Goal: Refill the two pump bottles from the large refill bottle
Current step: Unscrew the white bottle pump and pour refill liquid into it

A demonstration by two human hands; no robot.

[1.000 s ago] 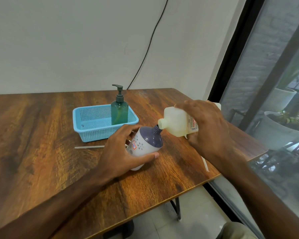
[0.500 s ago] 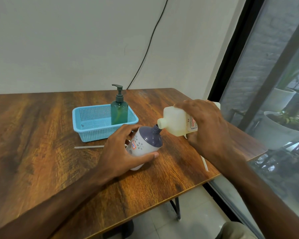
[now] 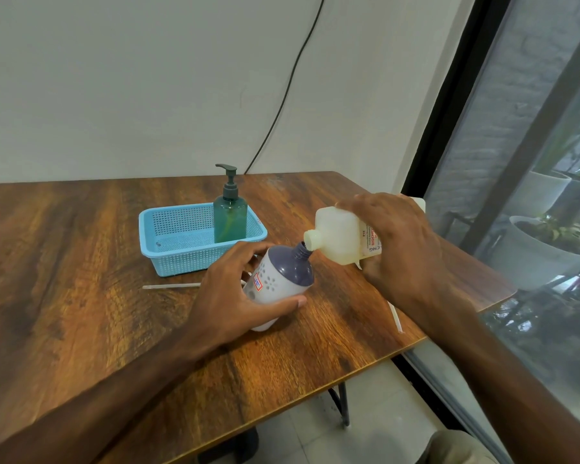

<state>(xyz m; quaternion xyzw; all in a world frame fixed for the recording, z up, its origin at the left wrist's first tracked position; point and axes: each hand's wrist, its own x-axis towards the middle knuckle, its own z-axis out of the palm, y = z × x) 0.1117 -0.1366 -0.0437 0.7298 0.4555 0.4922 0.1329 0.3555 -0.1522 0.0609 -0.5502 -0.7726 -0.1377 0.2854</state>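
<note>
My left hand point(image 3: 235, 296) grips a white bottle with a purple top point(image 3: 278, 279), tilted right, its pump off and its neck open. My right hand point(image 3: 402, 242) holds the large pale-yellow refill bottle point(image 3: 340, 237) tipped on its side. Its open spout sits right at the purple bottle's neck. A green pump bottle point(image 3: 230, 219) with its pump on stands upright in the blue basket point(image 3: 168, 259) behind.
A thin white pump tube point(image 3: 171, 286) lies on the wooden table left of my left hand. Another white tube point(image 3: 395, 318) lies near the table's right edge under my right wrist. A window with plant pots outside runs along the right.
Almost nothing has moved. The refill bottle's spout has edged slightly left over the purple bottle's neck; both hands keep their grips.
</note>
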